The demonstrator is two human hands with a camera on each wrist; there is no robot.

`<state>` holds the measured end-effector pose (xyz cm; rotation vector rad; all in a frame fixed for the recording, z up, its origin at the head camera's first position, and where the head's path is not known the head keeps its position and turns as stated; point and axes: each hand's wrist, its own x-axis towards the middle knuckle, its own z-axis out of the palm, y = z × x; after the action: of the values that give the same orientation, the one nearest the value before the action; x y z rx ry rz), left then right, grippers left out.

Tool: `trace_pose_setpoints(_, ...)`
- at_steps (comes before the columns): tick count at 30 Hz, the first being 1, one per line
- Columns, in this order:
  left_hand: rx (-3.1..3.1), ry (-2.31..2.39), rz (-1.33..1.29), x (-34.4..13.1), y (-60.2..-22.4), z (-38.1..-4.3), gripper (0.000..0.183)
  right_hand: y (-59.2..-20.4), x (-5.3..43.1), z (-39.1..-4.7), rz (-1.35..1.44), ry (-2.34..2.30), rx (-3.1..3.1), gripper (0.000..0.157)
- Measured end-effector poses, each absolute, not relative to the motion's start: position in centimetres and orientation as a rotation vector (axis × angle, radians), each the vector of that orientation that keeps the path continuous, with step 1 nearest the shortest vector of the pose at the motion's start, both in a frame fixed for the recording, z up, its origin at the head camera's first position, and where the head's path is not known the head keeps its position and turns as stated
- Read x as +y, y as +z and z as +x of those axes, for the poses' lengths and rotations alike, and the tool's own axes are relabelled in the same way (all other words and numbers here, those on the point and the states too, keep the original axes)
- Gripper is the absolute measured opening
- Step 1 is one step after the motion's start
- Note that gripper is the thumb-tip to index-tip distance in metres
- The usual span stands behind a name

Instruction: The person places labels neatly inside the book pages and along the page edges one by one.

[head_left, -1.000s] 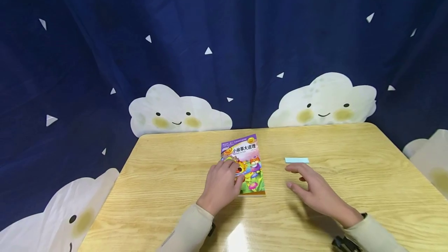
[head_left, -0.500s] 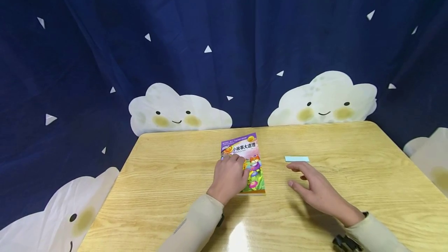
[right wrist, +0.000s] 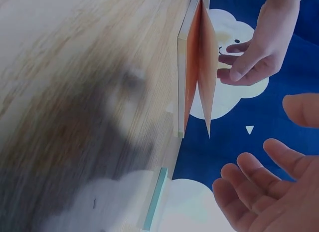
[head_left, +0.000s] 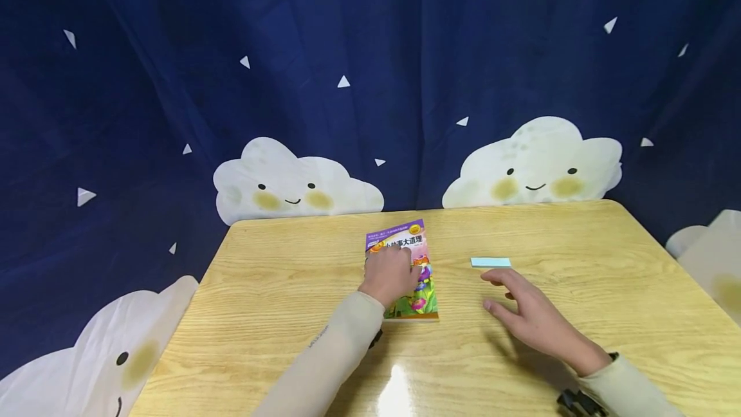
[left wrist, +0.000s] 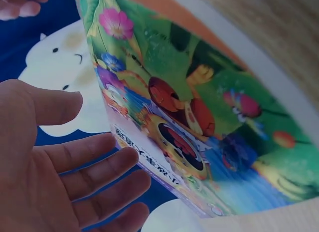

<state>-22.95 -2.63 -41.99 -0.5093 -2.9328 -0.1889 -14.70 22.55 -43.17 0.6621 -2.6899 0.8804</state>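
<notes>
A children's paperback book [head_left: 428, 298] with a purple top band and cartoon animals lies on the table. Over its middle reaches my left hand [head_left: 391, 274], hiding part of the cover; in the left wrist view its fingers are loosely extended near the title. The right wrist view shows the left fingertips at the book's front cover [right wrist: 208, 67], which stands slightly away from the pages along one side. To the book's right, my right hand [head_left: 535, 314] hovers above the table with relaxed fingers, holding nothing. Just beyond it lies a thin light-blue strip [head_left: 490, 262].
The wooden table [head_left: 278, 275] has rounded far corners. Behind it hangs a dark blue curtain [head_left: 301, 31] printed with white triangles and smiling clouds [head_left: 538, 166]. Glare shows on the near tabletop.
My left hand has slid forward and to the right over the book, covering more of the picture and part of the title. The right hand has shifted slightly right. Book and strip stay put.
</notes>
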Motion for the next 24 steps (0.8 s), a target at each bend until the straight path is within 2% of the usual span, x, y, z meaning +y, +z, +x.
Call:
trace_pose_setpoints(11,-3.225,-0.143,-0.25,-0.8,-41.2,-24.7,0.043,-42.8,22.9,-14.7,0.657,0.85,-2.745,0.039)
trace_pose_setpoints(24,-3.322,-0.011,-0.069,0.7,-42.7,-25.9,0.066,-43.0,23.2,-14.5,0.651,0.87,-2.766,0.036)
